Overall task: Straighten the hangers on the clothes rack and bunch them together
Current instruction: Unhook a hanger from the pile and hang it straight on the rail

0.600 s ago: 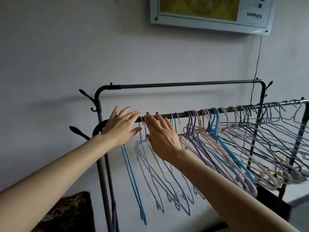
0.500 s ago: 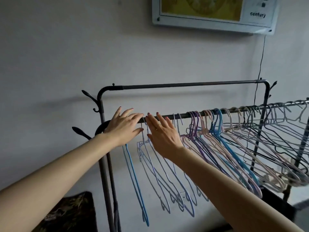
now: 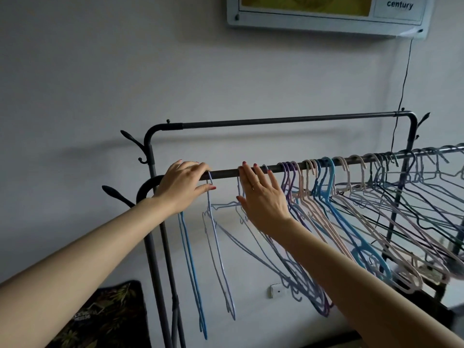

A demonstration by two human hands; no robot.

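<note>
From the head camera, both bare arms reached up to a dark metal clothes rack (image 3: 276, 119) that stood against a pale grey wall (image 3: 100, 71).

The left hand (image 3: 182, 187) lay over the near rail (image 3: 226, 172) at its left end, fingers curled over the top and thumb underneath. A thin lilac hanger (image 3: 216, 237) hooked on the rail just right of its fingertips, and a blue hanger (image 3: 192, 272) dropped straight down below its wrist. Whether the hand pinched either hook could not be told.

The right hand (image 3: 261, 197) was spread open and flat, fingertips touching the rail, a ring on one finger. Pale wire hangers hung behind and under its palm. To its right the rail carried a crowded row of hangers (image 3: 334, 197) in purple, pink, blue and dark tones, all slanting down to the right and overlapping. They ran to the picture's right edge.

Above both hands ran the rack's higher back bar, with curved hooks at each corner post. Higher still, a white-framed panel (image 3: 326, 16) marked "century" hung on the wall, and a thin black cord (image 3: 401, 84) ran down from it. Below the left forearm lay a dark leaf-patterned cloth (image 3: 105, 320). A small white outlet (image 3: 276, 290) sat low on the wall under the right forearm.
</note>
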